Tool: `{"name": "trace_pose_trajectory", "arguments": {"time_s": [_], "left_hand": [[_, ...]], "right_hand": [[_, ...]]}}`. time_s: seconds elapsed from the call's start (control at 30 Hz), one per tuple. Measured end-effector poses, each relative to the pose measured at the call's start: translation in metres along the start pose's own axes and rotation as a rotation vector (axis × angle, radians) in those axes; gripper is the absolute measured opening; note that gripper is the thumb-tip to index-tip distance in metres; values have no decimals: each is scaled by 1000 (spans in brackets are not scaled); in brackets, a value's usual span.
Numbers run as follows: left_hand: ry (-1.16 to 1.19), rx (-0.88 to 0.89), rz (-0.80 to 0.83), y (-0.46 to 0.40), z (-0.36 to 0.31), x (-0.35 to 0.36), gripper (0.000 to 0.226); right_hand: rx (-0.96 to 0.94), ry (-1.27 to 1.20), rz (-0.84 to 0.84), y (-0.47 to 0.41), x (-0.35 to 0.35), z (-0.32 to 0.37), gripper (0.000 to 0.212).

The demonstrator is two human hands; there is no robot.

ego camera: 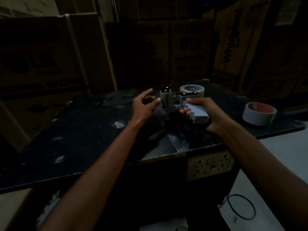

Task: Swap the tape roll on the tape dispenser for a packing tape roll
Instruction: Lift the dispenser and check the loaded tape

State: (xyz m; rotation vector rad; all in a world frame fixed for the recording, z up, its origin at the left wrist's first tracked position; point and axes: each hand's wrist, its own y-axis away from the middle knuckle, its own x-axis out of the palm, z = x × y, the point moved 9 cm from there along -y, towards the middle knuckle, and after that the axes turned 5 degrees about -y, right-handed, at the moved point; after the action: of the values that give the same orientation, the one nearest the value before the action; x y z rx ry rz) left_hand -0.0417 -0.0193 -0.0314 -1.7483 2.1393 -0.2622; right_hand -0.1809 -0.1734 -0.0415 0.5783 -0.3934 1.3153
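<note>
Gripping the grey handle of the tape dispenser [181,100], the right hand [208,112] had its fingers curled round it and held the tool just above the dark table [83,130], its roller end turned toward the left. That hold looked chosen to keep the frame steady while the other hand worked on it. The left hand [145,104] hung just beside the roller end with fingers spread and relaxed, holding nothing, apparently poised to reach for the front parts or the roll.

A pale tape roll [192,89] sat on the dispenser's hub at the far side, so the swap appeared not yet begun, or else already done; in this dim light I could not tell which roll it was. A second tape roll [259,114], grey outside with a reddish inner core, lay flat near the table's right edge, well apart from the dispenser, within easy reach of the right hand.

Stacked cardboard cartons [50,55] stood behind the table. A round logo on them seemed to read "LG", though the other printing was too dark to read. A socket strip [210,165] was fixed to the table's front edge.
</note>
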Motion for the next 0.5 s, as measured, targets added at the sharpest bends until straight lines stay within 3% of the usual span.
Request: {"name": "trace_pose_trajectory", "arguments": {"time_s": [0.2,0.5], "left_hand": [[-80,-18,158,-10,12,2,35],[-25,-72,103,-19,30,-11,13]], "right_hand": [[19,9,4,-9,-4,0,24],[28,42,-21,-16,-9,-2,29]]}}
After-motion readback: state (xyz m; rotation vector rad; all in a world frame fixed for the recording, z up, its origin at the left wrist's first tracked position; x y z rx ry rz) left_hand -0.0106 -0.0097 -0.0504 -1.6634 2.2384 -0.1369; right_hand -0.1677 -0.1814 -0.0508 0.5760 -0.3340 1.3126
